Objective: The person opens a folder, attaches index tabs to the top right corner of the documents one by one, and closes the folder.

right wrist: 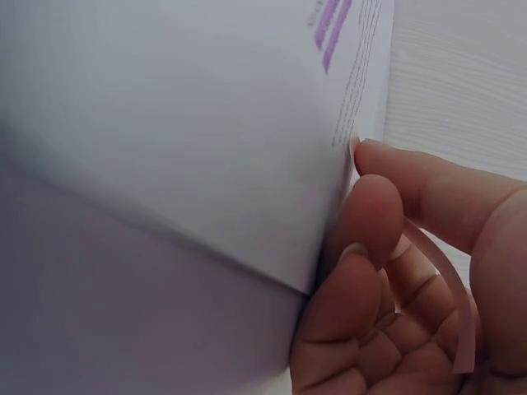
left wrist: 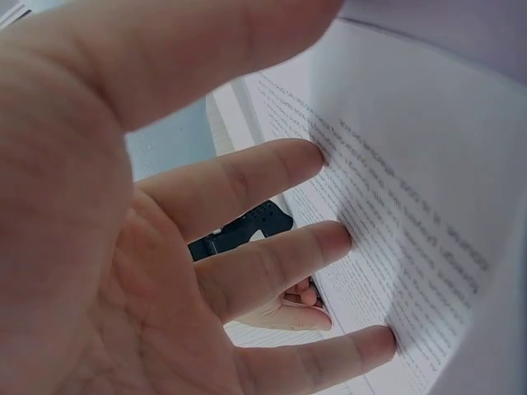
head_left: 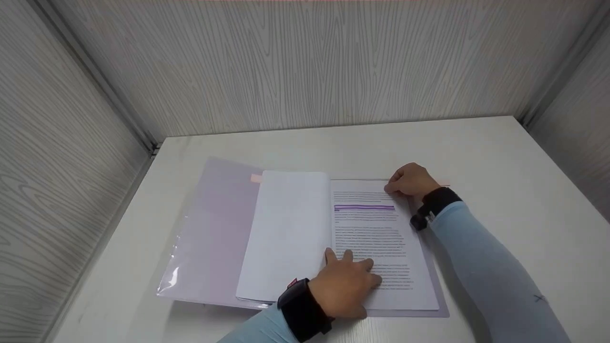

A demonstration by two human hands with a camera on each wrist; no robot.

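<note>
Fingers: spread wide on page [head_left: 376, 238], right of centre frame, with left hand [head_left: 345, 288]; pinching pink strip [right wrist: 466, 346] at page's upper-right edge with right hand [head_left: 411, 181]. Could crease page by tugging strip against left-hand pressure.

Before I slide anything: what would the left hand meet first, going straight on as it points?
The printed page: the left hand points onto it and its fingers seem to touch it, though exact contact is hard to judge.
</note>
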